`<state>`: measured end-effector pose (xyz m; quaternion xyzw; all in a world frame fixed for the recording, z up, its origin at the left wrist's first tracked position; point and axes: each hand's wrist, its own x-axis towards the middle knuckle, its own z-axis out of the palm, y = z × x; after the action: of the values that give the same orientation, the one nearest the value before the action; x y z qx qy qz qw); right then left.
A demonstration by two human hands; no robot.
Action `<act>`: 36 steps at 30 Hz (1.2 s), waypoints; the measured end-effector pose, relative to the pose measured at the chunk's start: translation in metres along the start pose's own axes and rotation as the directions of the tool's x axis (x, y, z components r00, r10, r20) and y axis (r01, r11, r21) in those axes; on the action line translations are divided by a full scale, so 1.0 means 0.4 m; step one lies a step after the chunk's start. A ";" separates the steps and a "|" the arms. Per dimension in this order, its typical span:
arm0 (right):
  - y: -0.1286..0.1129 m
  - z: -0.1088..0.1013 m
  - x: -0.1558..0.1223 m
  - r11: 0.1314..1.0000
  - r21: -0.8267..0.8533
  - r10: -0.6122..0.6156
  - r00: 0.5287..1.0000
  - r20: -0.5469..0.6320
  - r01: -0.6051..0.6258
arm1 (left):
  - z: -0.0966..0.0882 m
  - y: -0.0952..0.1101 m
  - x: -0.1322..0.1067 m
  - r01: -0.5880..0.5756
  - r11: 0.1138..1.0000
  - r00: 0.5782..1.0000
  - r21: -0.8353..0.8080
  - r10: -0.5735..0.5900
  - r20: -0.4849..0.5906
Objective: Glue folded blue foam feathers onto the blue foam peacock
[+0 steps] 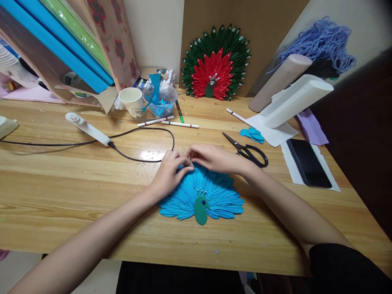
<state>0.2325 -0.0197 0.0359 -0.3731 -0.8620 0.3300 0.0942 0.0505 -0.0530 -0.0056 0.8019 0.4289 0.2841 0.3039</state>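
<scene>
A blue paper peacock (180,200) lies flat on the wooden table, its tail fanned out in layered feathers. Its green body (201,212) has a dark blue eye and several pearl-tipped crest stalks. At the top edge of the fan, my left hand (171,170) bends its fingers with thumb and fingertips close together. Meeting it there, my right hand (211,157) is closed in a pinch from the other side. Whatever small part sits between the fingertips is hidden; the top of the tail lies right under them.
Black-handled scissors (248,151) and blue paper petals (252,134) lie to the right, near a phone (309,163). A white glue gun (88,128) trails a black cable. Behind are markers (180,124), a paper cup (132,102), a tub of scraps (163,104) and a red-green peacock (211,65).
</scene>
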 end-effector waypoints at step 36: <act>0.019 0.021 0.009 0.938 0.309 0.162 0.987 0.007 -0.156 | 0.002 0.000 -0.001 0.009 0.999 0.999 0.032 -0.008 -0.032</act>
<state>0.2310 -0.0175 0.0244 -0.4253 -0.7659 0.4636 0.1325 0.0509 -0.0536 -0.0062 0.8002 0.4414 0.2886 0.2854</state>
